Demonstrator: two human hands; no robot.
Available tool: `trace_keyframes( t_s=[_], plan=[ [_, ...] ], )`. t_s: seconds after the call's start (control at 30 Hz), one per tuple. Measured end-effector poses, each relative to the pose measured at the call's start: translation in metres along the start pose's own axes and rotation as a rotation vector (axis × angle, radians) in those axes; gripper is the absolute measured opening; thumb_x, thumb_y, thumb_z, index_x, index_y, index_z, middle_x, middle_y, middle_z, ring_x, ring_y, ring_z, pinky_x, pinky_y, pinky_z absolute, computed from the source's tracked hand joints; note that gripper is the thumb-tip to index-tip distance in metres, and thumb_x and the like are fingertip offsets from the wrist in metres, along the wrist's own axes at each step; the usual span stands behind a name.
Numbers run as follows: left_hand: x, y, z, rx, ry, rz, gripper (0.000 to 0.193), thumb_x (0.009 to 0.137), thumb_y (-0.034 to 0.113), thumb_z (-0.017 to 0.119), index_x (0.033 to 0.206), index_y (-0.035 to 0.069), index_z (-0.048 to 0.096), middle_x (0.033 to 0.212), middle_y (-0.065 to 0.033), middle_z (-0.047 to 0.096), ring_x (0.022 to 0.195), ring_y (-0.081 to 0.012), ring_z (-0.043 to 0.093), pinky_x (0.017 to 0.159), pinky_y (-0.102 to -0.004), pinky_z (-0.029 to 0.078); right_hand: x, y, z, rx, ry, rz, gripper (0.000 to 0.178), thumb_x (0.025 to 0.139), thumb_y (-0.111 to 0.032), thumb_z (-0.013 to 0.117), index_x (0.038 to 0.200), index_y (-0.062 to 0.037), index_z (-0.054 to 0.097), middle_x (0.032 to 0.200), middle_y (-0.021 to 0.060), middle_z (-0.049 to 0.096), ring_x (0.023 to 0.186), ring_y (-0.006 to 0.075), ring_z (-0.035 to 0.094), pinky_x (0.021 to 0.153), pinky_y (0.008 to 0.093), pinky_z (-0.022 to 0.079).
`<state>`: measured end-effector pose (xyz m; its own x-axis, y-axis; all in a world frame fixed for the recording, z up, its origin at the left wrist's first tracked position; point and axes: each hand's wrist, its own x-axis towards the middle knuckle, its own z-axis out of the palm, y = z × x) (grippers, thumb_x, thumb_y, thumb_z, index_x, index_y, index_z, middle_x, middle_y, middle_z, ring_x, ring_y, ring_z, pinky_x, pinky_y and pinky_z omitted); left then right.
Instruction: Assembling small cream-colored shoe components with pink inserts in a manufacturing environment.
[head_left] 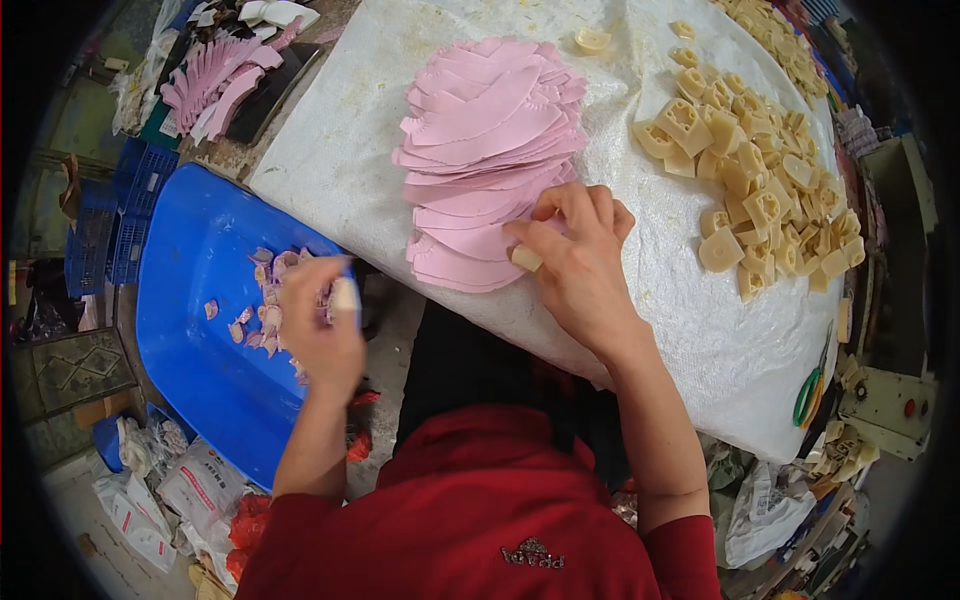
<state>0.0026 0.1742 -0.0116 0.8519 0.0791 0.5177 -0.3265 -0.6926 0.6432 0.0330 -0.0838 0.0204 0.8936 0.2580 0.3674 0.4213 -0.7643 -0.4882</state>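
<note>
A tall overlapping stack of curved pink sheet pieces (480,130) with notched edges lies on the white-covered table. At its lower right, my right hand (583,265) has bent fingers closed on the edge of a pink piece. A pale cream cap or small block (525,258) shows at its thumb; whether it is worn or held I cannot tell. My left hand (318,325), smeared by motion, is over the blue tub (185,250). Another pale cream thing (344,297) shows at its thumb side. Small pink-and-cream pieces (268,318) lie in the tub under that hand.
Cream moulded blocks (765,190) are heaped on the table's right side, with a lone one (592,40) at the back. Green-handled scissors (806,398) are by the right edge. More pink pieces (215,80) sit at the far left. Plastic bags (200,480) crowd the lower left floor.
</note>
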Motion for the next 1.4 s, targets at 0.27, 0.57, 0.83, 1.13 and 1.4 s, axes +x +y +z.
trace_keyframes(
  t_s=[0.27, 0.57, 0.83, 1.13, 1.4],
  plan=[
    [-0.001, 0.061, 0.038, -0.026, -0.285, 0.219, 0.035, 0.077, 0.003, 0.061, 0.111, -0.002, 0.060, 0.102, -0.0148, 0.066, 0.090, -0.0256, 0.064, 0.094, -0.0412, 0.042, -0.013, 0.023, 0.005, -0.013, 0.090, -0.031, 0.018, 0.064, 0.000, 0.061, 0.076, -0.0126, 0.062, 0.089, 0.0030, 0.050, 0.091, 0.0235, 0.045, 0.086, 0.0395, 0.029],
    [-0.005, 0.065, 0.042, 0.038, -0.279, 0.337, 0.039, 0.076, 0.002, 0.061, 0.114, -0.005, 0.056, 0.107, -0.0171, 0.065, 0.100, -0.0274, 0.064, 0.097, -0.0422, 0.038, -0.006, 0.008, 0.004, 0.002, 0.109, -0.058, 0.025, 0.068, -0.007, 0.069, 0.091, -0.0165, 0.067, 0.098, 0.0021, 0.052, 0.098, 0.0238, 0.044, 0.090, 0.0377, 0.029],
    [-0.005, 0.060, 0.037, 0.137, -0.301, 0.351, 0.042, 0.073, 0.000, 0.061, 0.115, -0.005, 0.056, 0.104, -0.0178, 0.066, 0.099, -0.0273, 0.064, 0.097, -0.0423, 0.037, -0.012, 0.014, 0.013, 0.117, 0.124, -0.038, 0.018, 0.064, 0.000, 0.058, 0.075, -0.0126, 0.062, 0.099, 0.0056, 0.051, 0.102, 0.0275, 0.043, 0.090, 0.0417, 0.026],
    [0.002, 0.097, 0.044, 0.020, -0.314, 0.372, 0.038, 0.087, 0.031, 0.055, 0.101, -0.002, 0.066, 0.105, -0.0167, 0.055, 0.098, -0.0328, 0.045, 0.087, -0.0411, 0.036, -0.060, 0.015, -0.060, 0.188, 0.345, 0.168, 0.038, 0.056, 0.011, 0.055, 0.085, -0.0111, 0.064, 0.097, 0.0095, 0.051, 0.095, 0.0290, 0.046, 0.083, 0.0394, 0.037],
    [0.007, 0.132, 0.082, -0.458, -0.507, 0.343, 0.042, 0.089, 0.030, 0.054, 0.108, -0.006, 0.061, 0.103, -0.0188, 0.055, 0.092, -0.0325, 0.049, 0.080, -0.0394, 0.041, -0.078, 0.001, -0.071, 0.127, 0.178, 0.044, 0.027, 0.058, -0.001, 0.066, 0.083, -0.0117, 0.064, 0.104, 0.0088, 0.050, 0.097, 0.0322, 0.044, 0.081, 0.0400, 0.039]
  ],
)
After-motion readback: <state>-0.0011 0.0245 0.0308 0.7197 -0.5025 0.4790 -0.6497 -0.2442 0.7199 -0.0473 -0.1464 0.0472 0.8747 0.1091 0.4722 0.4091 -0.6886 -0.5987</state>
